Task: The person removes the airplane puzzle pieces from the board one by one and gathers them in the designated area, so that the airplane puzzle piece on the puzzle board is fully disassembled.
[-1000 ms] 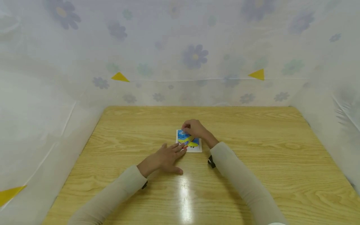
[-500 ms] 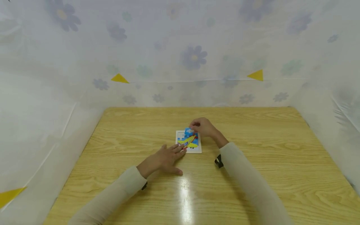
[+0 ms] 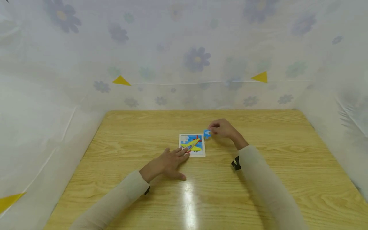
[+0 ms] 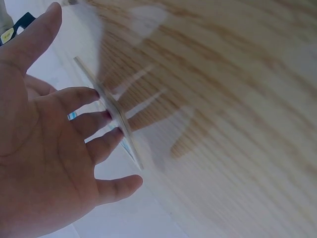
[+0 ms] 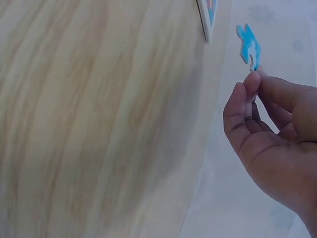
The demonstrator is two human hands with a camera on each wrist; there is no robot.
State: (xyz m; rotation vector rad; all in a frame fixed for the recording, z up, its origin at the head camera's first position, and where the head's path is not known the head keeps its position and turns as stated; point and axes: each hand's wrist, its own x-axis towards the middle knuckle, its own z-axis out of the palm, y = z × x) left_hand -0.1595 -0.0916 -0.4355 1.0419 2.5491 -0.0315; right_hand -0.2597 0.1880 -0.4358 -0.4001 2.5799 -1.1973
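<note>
A small jigsaw puzzle [image 3: 198,154] in a white frame lies at the middle of the table, showing a yellow airplane with red parts on a blue sky. Its upper left corner has a bare, pale gap. My left hand [image 3: 172,162] is spread flat, with its fingertips resting on the puzzle's lower left part. Just right of the frame, my right hand [image 3: 225,128] pinches a blue puzzle piece [image 3: 207,134] with a white cloud between thumb and fingertips. In the right wrist view the piece [image 5: 250,44] sticks out beyond the fingertips, seen nearly edge-on.
The wood-grain table [image 3: 138,134] reaches to a pale curtain [image 3: 161,38] with flower prints at the back and sides. Yellow triangles [image 3: 260,77] are fixed on the curtain. A black band [image 3: 236,163] shows at the right sleeve.
My right hand has lifted the blue cloud piece out of the puzzle's upper left and carried it right, past the frame. The left hand has stayed in place.
</note>
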